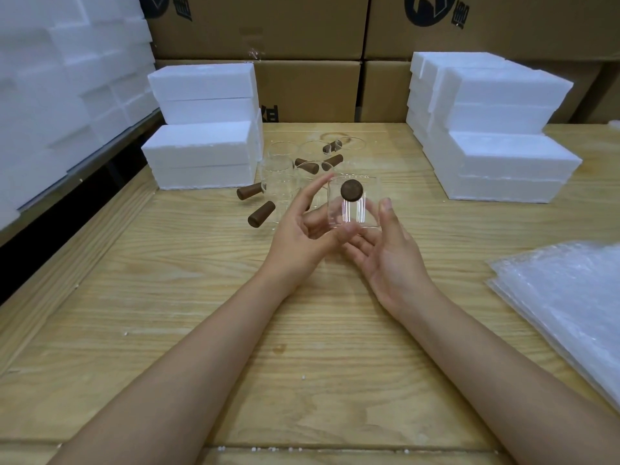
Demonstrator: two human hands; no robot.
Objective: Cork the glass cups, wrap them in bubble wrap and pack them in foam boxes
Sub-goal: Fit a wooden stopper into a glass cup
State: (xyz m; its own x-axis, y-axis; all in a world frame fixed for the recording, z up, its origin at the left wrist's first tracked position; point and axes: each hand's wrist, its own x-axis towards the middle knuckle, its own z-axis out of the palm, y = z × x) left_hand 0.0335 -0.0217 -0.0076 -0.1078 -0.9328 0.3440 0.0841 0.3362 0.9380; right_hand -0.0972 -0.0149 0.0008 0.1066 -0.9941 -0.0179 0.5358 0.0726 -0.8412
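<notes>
A clear glass cup (354, 209) is held above the wooden table (201, 297), with a round dark brown cork (352, 189) on it facing me. My left hand (298, 229) holds the cup from the left, index finger stretched up along its edge. My right hand (389, 250) cradles it from below and the right, thumb against its side. Behind them stand several more clear cups (283, 166), with brown corks (261, 213) lying among them. Bubble wrap sheets (570, 307) lie at the right.
White foam boxes (201, 156) are stacked at the back left, and more foam boxes (503, 162) at the back right. Further foam blocks (67, 88) pile up at the far left. Cardboard cartons (308, 88) line the back.
</notes>
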